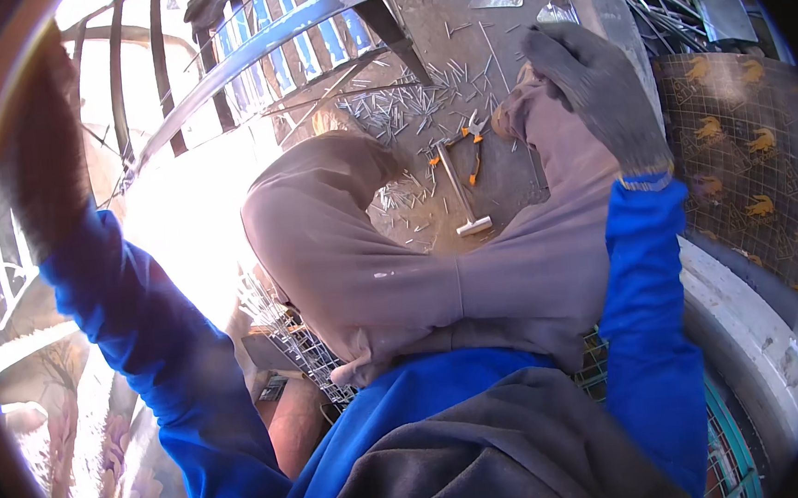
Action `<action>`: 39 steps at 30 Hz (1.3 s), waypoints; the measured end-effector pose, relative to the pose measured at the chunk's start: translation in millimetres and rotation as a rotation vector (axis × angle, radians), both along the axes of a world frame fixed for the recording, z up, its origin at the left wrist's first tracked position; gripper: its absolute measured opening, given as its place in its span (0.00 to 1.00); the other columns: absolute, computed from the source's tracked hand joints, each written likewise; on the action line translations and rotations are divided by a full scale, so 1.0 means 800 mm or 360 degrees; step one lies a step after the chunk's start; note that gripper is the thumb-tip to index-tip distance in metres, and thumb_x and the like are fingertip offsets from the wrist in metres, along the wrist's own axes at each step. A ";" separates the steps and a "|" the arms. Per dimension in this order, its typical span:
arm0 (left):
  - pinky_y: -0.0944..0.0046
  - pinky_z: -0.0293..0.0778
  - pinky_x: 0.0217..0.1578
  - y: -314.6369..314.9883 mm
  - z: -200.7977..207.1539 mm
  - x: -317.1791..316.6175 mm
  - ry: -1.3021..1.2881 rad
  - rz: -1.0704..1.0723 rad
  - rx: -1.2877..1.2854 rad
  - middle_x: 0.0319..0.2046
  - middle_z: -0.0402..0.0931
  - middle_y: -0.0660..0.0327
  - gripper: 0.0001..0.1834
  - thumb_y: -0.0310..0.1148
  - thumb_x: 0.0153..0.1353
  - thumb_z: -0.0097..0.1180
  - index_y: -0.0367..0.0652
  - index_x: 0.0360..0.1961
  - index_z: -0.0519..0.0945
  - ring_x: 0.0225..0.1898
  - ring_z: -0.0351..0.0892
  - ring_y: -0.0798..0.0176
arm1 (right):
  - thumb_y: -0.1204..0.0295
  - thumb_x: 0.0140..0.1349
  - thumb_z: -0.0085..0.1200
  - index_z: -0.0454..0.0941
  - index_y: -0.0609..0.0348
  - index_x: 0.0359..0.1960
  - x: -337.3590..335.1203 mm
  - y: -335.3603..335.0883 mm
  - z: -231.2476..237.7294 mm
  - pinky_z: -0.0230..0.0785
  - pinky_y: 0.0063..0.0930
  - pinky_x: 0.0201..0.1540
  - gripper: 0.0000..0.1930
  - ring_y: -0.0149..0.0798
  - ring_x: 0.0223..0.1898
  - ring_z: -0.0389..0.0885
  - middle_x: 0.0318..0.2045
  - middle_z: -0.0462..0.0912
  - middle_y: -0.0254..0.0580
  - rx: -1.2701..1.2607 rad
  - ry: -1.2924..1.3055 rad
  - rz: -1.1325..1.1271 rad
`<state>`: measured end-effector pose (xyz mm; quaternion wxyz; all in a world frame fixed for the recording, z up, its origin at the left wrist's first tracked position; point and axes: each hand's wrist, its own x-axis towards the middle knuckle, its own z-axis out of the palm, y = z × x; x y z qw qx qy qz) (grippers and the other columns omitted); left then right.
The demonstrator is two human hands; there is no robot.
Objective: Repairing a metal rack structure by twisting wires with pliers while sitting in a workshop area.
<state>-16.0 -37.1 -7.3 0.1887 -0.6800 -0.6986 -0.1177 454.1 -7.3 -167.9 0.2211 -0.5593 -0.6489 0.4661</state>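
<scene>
My right hand point(591, 87), in a dark grey glove, lies over my right knee with its fingers stretched along it and holds nothing. At the far left my left hand point(39, 135) is raised, dark and cut by the picture's rim, so its fingers cannot be made out. Between my feet on the ground lie a hammer point(453, 185) with a pale metal head and a pair of pliers point(476, 142) with orange and black handles. Many loose nails point(407, 100) are scattered around and beyond them.
A metal frame with blue-white slats point(301, 34) stands ahead on the left, beside dark curved bars point(117, 74). Thin metal rods point(660, 9) lie at the far right, near a brown patterned sheet point(734, 142). A shiny trowel-like tool point(554, 11) rests by a concrete edge point(599, 4).
</scene>
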 end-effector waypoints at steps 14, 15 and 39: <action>0.71 0.84 0.29 0.034 -0.186 0.158 -0.2114 0.0172 -0.0076 0.43 0.86 0.59 0.15 0.34 0.68 0.66 0.39 0.53 0.86 0.36 0.85 0.73 | 0.56 0.69 0.50 0.80 0.54 0.59 -0.073 0.072 -0.378 0.71 0.46 0.63 0.23 0.55 0.61 0.80 0.61 0.80 0.52 -0.0521 -0.1219 0.1042; 0.71 0.82 0.29 0.034 -0.198 0.135 -0.1236 -0.0365 -0.0076 0.37 0.86 0.60 0.16 0.36 0.68 0.66 0.36 0.51 0.86 0.35 0.83 0.74 | 0.56 0.68 0.50 0.80 0.54 0.59 -0.071 0.070 -0.387 0.71 0.47 0.63 0.23 0.55 0.60 0.80 0.60 0.80 0.52 -0.0455 -0.1221 0.1021; 0.61 0.75 0.30 0.026 -0.160 0.149 -0.1169 -0.0283 -0.0173 0.28 0.80 0.55 0.16 0.39 0.69 0.63 0.33 0.39 0.85 0.29 0.81 0.66 | 0.65 0.65 0.53 0.74 0.50 0.65 -0.050 -0.089 -0.685 0.70 0.57 0.59 0.25 0.60 0.58 0.79 0.52 0.82 0.49 0.0441 -0.1015 -0.0093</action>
